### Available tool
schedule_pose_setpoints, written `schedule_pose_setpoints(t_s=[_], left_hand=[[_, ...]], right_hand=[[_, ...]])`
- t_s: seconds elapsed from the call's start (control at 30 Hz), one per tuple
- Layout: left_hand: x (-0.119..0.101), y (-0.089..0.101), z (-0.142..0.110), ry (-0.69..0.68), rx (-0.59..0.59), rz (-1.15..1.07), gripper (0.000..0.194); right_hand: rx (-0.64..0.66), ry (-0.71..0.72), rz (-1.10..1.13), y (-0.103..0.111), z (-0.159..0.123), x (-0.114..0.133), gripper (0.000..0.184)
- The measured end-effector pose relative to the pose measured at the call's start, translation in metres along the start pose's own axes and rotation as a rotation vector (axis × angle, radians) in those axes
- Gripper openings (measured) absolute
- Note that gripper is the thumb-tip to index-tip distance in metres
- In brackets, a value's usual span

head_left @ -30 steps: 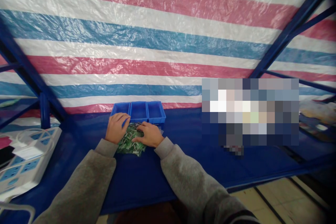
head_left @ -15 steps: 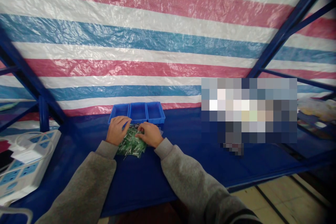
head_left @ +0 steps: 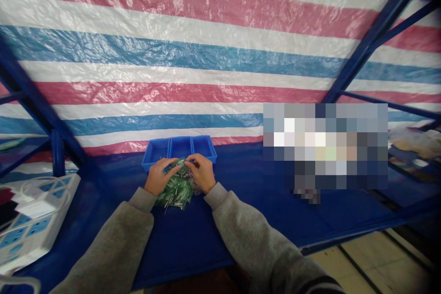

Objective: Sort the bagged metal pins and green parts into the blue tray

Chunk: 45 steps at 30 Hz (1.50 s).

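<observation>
A clear plastic bag of small green and silver parts (head_left: 176, 188) lies on the blue table surface (head_left: 206, 234), just in front of a blue tray with three compartments (head_left: 180, 148). My left hand (head_left: 159, 178) grips the bag's left top edge with curled fingers. On the other side, my right hand (head_left: 202, 172) pinches the top of the same bag. Both hands meet at the bag's upper edge, close to the tray's front wall. Grey sleeves cover both of my forearms.
A white power strip with blue sockets and cables (head_left: 29, 220) sits at the left. A striped red, white and blue tarp (head_left: 206, 55) forms the back wall. Blue metal frame bars (head_left: 372, 36) run at both sides. A blurred patch (head_left: 325, 147) covers items at right.
Both hands have moved from lying on the bag to gripping its top edge, drawn closer together, and the bag's top is lifted slightly toward the tray.
</observation>
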<state>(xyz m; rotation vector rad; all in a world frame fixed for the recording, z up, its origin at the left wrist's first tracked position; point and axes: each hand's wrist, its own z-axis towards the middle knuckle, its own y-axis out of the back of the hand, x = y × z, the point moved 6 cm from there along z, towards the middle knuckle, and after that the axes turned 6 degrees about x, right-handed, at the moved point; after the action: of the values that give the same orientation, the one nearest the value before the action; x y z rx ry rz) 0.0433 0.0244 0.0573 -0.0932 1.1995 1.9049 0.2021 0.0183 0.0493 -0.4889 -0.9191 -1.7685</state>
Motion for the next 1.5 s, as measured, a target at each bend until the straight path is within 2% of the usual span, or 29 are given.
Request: schedule_pose_setpoints(t_s=[0.3, 0.43, 0.6, 0.77, 0.87, 0.93, 1.0, 1.07, 1.17, 1.23, 1.37, 1.5], left_hand=[[0.006, 0.0, -0.002, 0.085, -0.032, -0.185, 0.025], [0.013, -0.008, -0.002, 0.128, -0.004, -0.342, 0.028], [0.009, -0.012, 0.001, 0.186, 0.025, -0.561, 0.034], [0.008, -0.013, 0.001, 0.279, 0.072, -0.747, 0.046], [0.009, -0.016, 0.001, 0.301, 0.091, -0.853, 0.041], [0.01, -0.017, 0.002, 0.306, 0.105, -0.899, 0.032], [0.011, -0.017, 0.002, 0.299, 0.104, -0.893, 0.026], [0.011, -0.014, 0.003, 0.262, 0.066, -0.81, 0.034], [0.008, -0.007, 0.004, 0.179, 0.003, -0.622, 0.034], [0.008, -0.009, 0.004, 0.175, 0.019, -0.573, 0.028], [0.012, -0.014, 0.001, 0.254, 0.047, -0.657, 0.027], [0.01, -0.012, 0.001, 0.263, 0.02, -0.768, 0.046]], right_hand=[[0.014, -0.015, 0.022, 0.0, 0.0, 0.001, 0.017], [-0.013, -0.018, 0.049, -0.001, -0.001, -0.001, 0.013], [0.001, -0.067, 0.108, 0.001, -0.003, -0.001, 0.022], [0.063, 0.112, 0.018, 0.006, -0.002, 0.015, 0.033], [0.1, 0.151, 0.0, 0.004, -0.002, 0.018, 0.035], [0.078, 0.144, -0.01, 0.003, -0.002, 0.016, 0.028], [0.035, 0.128, -0.008, 0.004, -0.002, 0.012, 0.018], [0.01, 0.103, -0.009, 0.003, -0.001, 0.008, 0.013], [0.008, 0.063, -0.03, 0.001, -0.001, 0.002, 0.012], [0.007, 0.042, -0.027, 0.001, -0.001, 0.001, 0.013], [0.007, 0.022, 0.004, 0.003, -0.003, 0.004, 0.023], [0.018, 0.139, 0.011, 0.006, -0.003, 0.014, 0.031]])
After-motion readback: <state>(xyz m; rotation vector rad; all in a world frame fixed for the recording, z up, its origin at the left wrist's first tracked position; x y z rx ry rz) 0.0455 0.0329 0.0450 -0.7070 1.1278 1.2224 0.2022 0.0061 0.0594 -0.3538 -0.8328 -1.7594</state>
